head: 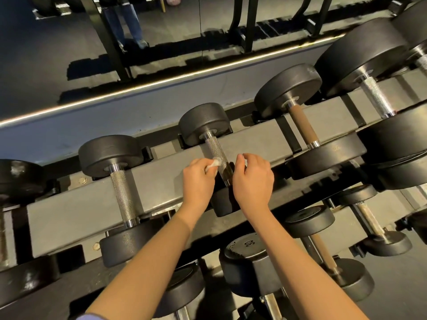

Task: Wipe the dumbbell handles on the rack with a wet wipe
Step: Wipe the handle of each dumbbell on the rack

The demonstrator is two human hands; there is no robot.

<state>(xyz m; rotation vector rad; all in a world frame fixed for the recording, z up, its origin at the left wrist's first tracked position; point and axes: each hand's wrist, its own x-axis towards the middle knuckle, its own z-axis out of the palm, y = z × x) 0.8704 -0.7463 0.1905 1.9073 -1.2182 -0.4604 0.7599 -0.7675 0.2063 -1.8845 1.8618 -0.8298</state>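
Fingers of left hand (198,179) pinched on small crumpled white wet wipe (215,163), pressed vs knurled steel handle (216,151) of middle dumbbell on top rack (254,135). Right hand (253,179) loosely curled, fingers apart, just beside handle.

My arms were bare from the wrists to well past the elbows. My left hand (196,179) and right hand (253,179) wore no gloves, rings or watch. A sliver of pale blue-lavender sleeve (89,317) showed on my left upper arm at the bottom edge.
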